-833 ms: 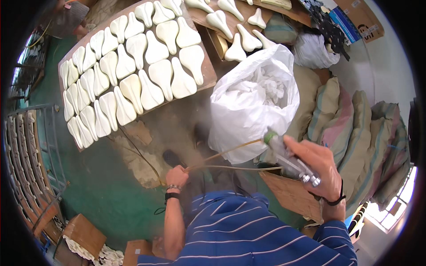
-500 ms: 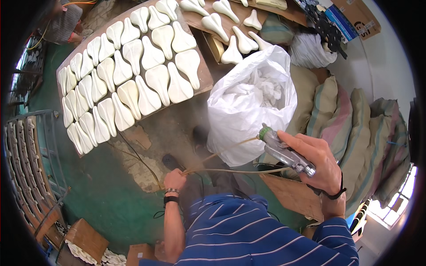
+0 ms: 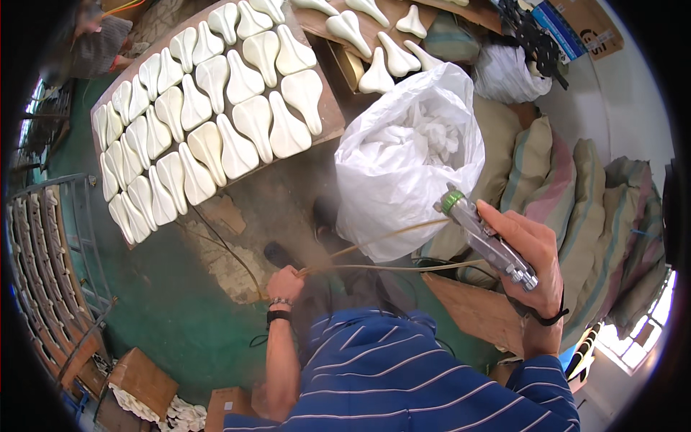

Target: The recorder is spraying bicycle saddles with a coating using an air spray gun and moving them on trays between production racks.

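Note:
My right hand (image 3: 536, 259) is wrapped around a metal spray gun (image 3: 493, 241) with a green ring at its front end, held out to the right of my body. Two thin tan hoses (image 3: 389, 268) stretch from the gun over to my left hand (image 3: 286, 284), which is closed around them in front of my waist. Ahead and to the left, rows of cream-coloured bicycle saddle pads (image 3: 212, 85) lie on a tilted-looking board (image 3: 330, 128). Beyond the gun stands an open white plastic bag (image 3: 374, 209) stuffed with crumpled white material.
More saddle pads (image 3: 397, 56) rest on a surface at the back. Stuffed woven sacks (image 3: 525, 162) lean along the right wall. A metal rack (image 3: 54, 266) stands at left, cardboard boxes (image 3: 142, 381) at lower left. Another person (image 3: 101, 47) is at the far left. Dark hoses cross the floor.
My right hand and the spray gun have shifted slightly to the right, away from the white bag. My left hand keeps hold of the hoses and has risen a little.

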Available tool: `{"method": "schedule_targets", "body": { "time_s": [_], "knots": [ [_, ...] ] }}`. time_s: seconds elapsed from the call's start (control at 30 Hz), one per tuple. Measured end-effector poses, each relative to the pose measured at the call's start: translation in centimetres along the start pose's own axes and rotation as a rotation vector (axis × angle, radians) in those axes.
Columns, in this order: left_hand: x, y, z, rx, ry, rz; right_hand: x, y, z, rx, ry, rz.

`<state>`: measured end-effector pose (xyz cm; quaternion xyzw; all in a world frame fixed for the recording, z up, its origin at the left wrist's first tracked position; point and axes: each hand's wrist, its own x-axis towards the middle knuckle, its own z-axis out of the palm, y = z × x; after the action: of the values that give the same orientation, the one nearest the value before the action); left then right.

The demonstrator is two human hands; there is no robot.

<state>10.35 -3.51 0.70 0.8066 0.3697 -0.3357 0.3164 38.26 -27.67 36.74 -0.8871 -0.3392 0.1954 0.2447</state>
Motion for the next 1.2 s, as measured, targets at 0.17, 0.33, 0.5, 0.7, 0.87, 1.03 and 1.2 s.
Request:
{"method": "schedule_targets", "body": {
  "time_s": [0.17, 0.33, 0.5, 0.7, 0.87, 1.03, 1.2],
  "knots": [
    [0.2, -0.5, 1.7, 0.043, -0.009, 0.042, -2.1, 0.1, -0.3, 0.002, 0.014, 0.012],
    [0.0, -0.8, 2.0, 0.052, -0.010, 0.093, -4.5, -0.8, -0.2, 0.007, -0.003, 0.061],
    [-0.5, -1.2, 1.3, 0.046, 0.041, 0.142, -6.4, 0.9, 1.7, 0.080, 0.058, 0.115],
    [-2.6, -5.3, 0.3, -0.223, 0.293, 0.175, -4.2, 15.1, 9.3, 0.140, 0.182, 0.513],
    [-5.1, -10.6, -1.1, -0.355, 0.442, 0.193, -4.1, 28.9, 16.6, 0.706, 0.259, 0.772],
    [-6.5, -11.8, -2.5, -0.390, 0.445, 0.189, -4.0, 31.7, 23.0, -0.060, 0.568, 0.610],
    [-6.0, -6.3, -1.4, -0.161, 0.391, 0.420, -1.7, 7.5, 28.5, 0.303, 0.102, -0.015]
  ]
}}
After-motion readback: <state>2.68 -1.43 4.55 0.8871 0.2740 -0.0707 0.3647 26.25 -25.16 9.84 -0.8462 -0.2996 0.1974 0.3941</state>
